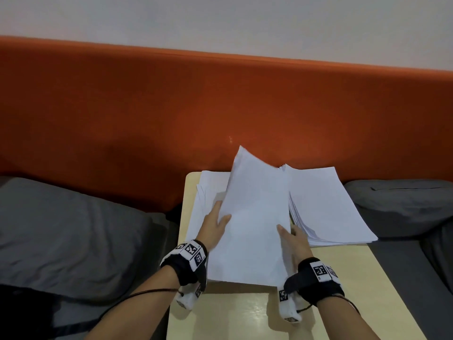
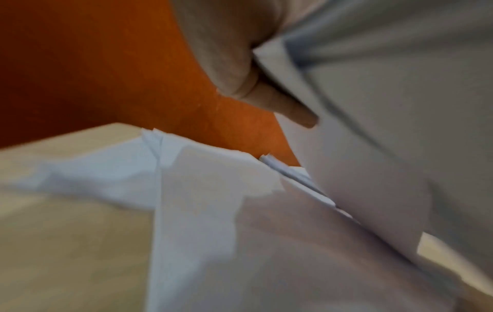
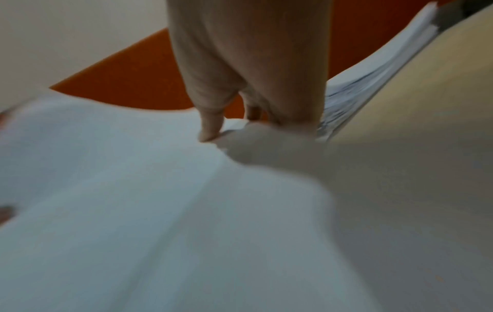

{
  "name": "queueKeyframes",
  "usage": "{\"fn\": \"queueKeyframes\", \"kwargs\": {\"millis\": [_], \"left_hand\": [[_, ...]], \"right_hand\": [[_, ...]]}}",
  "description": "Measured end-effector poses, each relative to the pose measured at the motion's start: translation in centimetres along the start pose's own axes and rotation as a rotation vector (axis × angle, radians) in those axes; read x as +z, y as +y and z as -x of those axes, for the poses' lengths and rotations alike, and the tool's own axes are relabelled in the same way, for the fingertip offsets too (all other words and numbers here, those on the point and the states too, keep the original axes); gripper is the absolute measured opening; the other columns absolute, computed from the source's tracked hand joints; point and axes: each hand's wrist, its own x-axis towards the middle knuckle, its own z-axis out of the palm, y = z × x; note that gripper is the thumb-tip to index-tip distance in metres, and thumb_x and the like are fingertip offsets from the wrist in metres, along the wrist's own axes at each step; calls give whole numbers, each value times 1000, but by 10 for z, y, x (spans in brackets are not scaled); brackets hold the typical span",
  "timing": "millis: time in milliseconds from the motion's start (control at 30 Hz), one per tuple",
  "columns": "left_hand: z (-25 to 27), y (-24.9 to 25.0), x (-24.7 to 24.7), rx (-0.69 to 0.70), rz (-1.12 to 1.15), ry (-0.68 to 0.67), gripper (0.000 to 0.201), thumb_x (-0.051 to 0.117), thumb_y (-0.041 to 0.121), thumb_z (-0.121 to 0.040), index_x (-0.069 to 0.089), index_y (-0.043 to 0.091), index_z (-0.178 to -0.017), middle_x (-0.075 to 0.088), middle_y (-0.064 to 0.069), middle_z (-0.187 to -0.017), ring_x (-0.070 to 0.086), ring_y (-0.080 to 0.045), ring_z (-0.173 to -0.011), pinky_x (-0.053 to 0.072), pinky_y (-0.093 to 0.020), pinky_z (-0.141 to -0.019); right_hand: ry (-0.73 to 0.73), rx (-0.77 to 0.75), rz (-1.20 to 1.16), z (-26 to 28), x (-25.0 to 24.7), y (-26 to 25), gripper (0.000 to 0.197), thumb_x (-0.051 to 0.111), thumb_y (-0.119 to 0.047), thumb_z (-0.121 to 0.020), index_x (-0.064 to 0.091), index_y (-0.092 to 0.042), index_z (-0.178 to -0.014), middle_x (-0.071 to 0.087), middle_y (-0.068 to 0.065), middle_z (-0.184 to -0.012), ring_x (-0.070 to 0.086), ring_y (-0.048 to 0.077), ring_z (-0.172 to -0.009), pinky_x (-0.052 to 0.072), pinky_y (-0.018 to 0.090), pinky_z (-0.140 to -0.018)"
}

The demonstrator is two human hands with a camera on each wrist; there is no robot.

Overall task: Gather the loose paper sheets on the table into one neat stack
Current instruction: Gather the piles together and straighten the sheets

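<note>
A bundle of white sheets (image 1: 255, 217) is lifted and tilted above the pale wooden table (image 1: 343, 285). My left hand (image 1: 215, 224) pinches its left edge, thumb on top and fingers underneath. My right hand (image 1: 294, 241) grips its right edge, thumb (image 3: 210, 126) on top of the paper. A thicker fanned stack of paper (image 1: 326, 204) lies on the table to the right. More loose sheets (image 1: 208, 190) lie spread at the table's far left, under the lifted bundle (image 2: 373, 147).
An orange padded backrest (image 1: 171, 106) rises just behind the table. Grey cushions (image 1: 68, 229) lie to the left and further grey cushions (image 1: 404, 207) to the right. The stack at the right overhangs the table's right edge.
</note>
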Motion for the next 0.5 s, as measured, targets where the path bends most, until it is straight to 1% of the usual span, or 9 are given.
{"fn": "queueKeyframes", "kwargs": {"millis": [33,133,200,267,333,367,400,467,500], "left_hand": [[3,12,-3,44,9,3,35,43,12,-98,39,13,-133,51,9,-121,52,-2,-108,36,4,-79],[8,35,-11,135,37,17,25,43,12,-98,43,17,-122,55,16,-109,54,19,-91,37,4,-76],[10,44,-15,169,71,57,21,44,13,-97,46,23,-116,59,15,-106,57,15,-92,41,-2,-81],[10,48,-20,204,118,129,22,45,12,-97,48,22,-116,59,8,-112,58,3,-102,43,-11,-91],[11,56,-24,249,139,210,28,44,10,-97,47,12,-124,57,2,-118,54,-7,-112,41,-21,-100],[12,62,-27,276,150,249,30,44,9,-97,46,7,-126,57,1,-118,54,-7,-113,40,-22,-102],[12,69,-30,307,166,284,29,44,8,-96,45,8,-125,57,4,-117,54,1,-111,40,-18,-101],[13,80,-35,380,189,351,24,46,11,-95,44,15,-119,57,16,-109,54,17,-99,40,-6,-89],[13,84,-38,411,188,378,21,47,18,-93,45,20,-114,58,21,-103,56,17,-94,43,-6,-85]], "right_hand": [[-2,16,-96,0,-3,-3,44,62,-27,-89,49,-8,-126,58,7,-117,54,23,-106,45,33,-83],[-97,6,-340,4,-12,-16,74,68,-35,-82,30,-16,-143,47,5,-137,48,27,-124,40,47,-103],[-184,-94,-363,16,-16,-39,85,79,-37,-67,41,-5,-136,59,13,-126,60,30,-112,45,48,-98],[-179,-265,-276,30,-15,-63,67,81,-36,-62,59,-6,-117,70,12,-107,67,29,-96,51,45,-89],[-139,-378,-249,44,-13,-83,37,73,-29,-70,66,-15,-103,72,8,-101,68,28,-93,52,43,-85],[-127,-419,-244,48,-13,-89,28,71,-26,-73,67,-16,-100,72,7,-100,67,26,-92,53,40,-83],[-128,-461,-238,54,-12,-95,22,71,-22,-77,67,-16,-98,71,7,-99,67,24,-90,53,37,-80],[-137,-515,-224,64,-10,-102,18,71,-20,-78,66,-16,-95,71,3,-93,68,17,-82,53,28,-71],[-142,-530,-232,68,-10,-104,22,72,-23,-74,66,-16,-95,71,1,-90,68,13,-78,53,24,-67]]}}
